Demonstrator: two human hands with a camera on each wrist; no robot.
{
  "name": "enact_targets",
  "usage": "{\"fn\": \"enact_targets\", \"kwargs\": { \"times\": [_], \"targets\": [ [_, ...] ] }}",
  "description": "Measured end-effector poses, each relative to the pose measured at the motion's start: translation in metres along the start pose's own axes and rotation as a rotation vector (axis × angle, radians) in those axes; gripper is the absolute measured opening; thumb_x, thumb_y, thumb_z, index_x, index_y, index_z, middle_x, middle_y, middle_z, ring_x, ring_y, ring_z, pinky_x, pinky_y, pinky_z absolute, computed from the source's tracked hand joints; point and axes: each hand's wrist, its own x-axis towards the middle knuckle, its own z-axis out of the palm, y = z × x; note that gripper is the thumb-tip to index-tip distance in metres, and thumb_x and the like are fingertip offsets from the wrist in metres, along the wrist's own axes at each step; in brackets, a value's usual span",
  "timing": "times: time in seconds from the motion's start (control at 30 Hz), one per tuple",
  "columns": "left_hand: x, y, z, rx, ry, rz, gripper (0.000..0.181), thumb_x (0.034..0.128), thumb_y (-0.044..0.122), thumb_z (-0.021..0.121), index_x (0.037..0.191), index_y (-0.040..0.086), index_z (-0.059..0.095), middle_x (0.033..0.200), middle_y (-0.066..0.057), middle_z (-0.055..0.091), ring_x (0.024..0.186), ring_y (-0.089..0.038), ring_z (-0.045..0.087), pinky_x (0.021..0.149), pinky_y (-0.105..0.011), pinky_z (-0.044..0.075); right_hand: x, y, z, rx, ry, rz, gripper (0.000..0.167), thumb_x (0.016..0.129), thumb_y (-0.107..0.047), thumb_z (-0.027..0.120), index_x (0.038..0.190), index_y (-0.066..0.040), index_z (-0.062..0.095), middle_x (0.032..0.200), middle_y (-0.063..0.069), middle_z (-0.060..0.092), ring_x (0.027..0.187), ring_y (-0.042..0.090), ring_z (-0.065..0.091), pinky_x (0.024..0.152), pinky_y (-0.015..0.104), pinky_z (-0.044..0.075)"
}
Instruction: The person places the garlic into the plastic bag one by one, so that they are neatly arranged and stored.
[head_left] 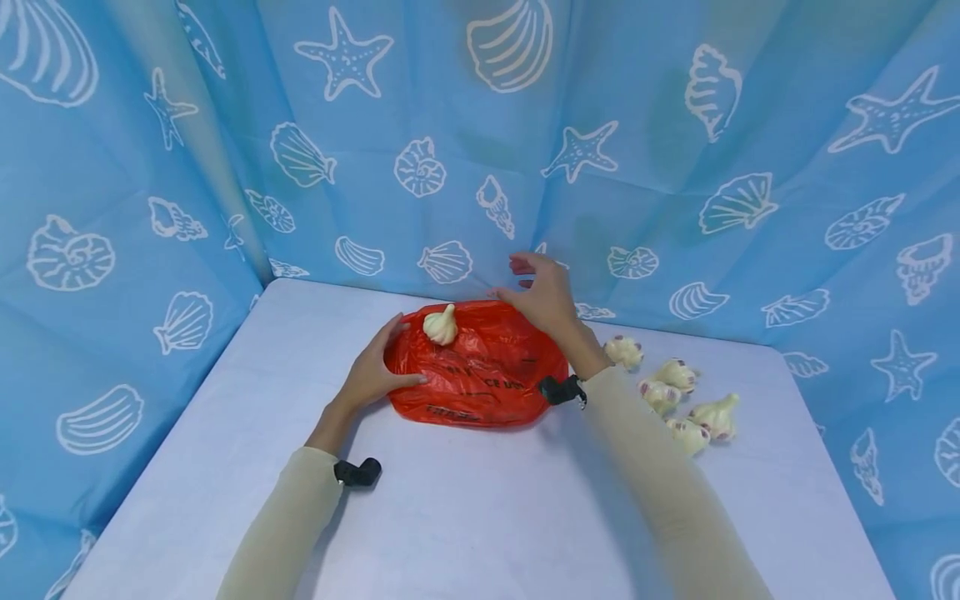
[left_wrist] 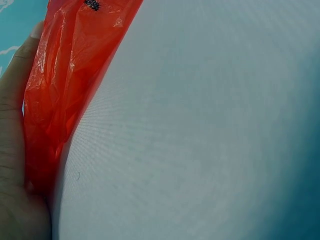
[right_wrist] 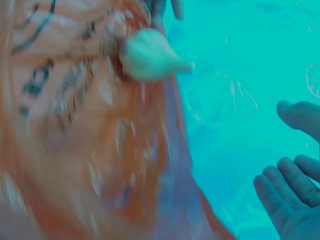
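Lying on the white table: one red plastic bag, its black print creasing and mostly defying reading, its upper end running out of the left wrist view. One garlic bulb is resting on the bag's far left part. Left hand: is touching the bag's left end, thumb and fingers standing apart. Right hand: is hovering by the bag's far right edge, thumb apart from fingers. Five loose bulbs are lying rightward; whether the right sleeve is covering any part is unclear.
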Motion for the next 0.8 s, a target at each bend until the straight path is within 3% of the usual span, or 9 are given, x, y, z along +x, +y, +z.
{"fn": "enact_targets", "kwargs": {
  "times": [0.2, 0.4, 0.8],
  "targets": [
    [0.000, -0.001, 0.001, 0.007, -0.003, -0.009, 0.110, 0.0681, 0.041, 0.088, 0.155, 0.032, 0.021, 0.153, 0.000, 0.037, 0.141, -0.024, 0.031, 0.102, -0.054, 0.042, -0.005, 0.009, -0.040, -0.117, 0.026, 0.102, 0.064, 0.078, -0.021, 0.083, 0.134, -0.006, 0.055, 0.125, 0.012, 0.061, 0.112, 0.028, 0.059, 0.091, 0.042, 0.053],
    [0.000, -0.003, 0.002, 0.011, 0.002, 0.011, 0.110, 0.0681, 0.041, 0.087, 0.155, 0.031, 0.021, 0.152, -0.001, 0.038, 0.141, -0.025, 0.032, 0.102, -0.055, 0.042, -0.016, 0.027, -0.083, -0.194, 0.071, 0.097, 0.062, 0.078, -0.021, 0.083, 0.131, -0.001, 0.057, 0.122, 0.016, 0.063, 0.110, 0.032, 0.060, 0.088, 0.047, 0.054],
    [0.000, -0.001, 0.000, 0.002, -0.010, -0.006, 0.111, 0.0671, 0.044, 0.087, 0.155, 0.031, 0.021, 0.153, -0.001, 0.037, 0.140, -0.026, 0.032, 0.100, -0.055, 0.044, -0.066, 0.075, -0.164, -0.310, 0.165, 0.144, 0.056, 0.082, -0.021, 0.080, 0.127, 0.004, 0.058, 0.115, 0.025, 0.063, 0.106, 0.038, 0.060, 0.088, 0.051, 0.052]
  ]
}}
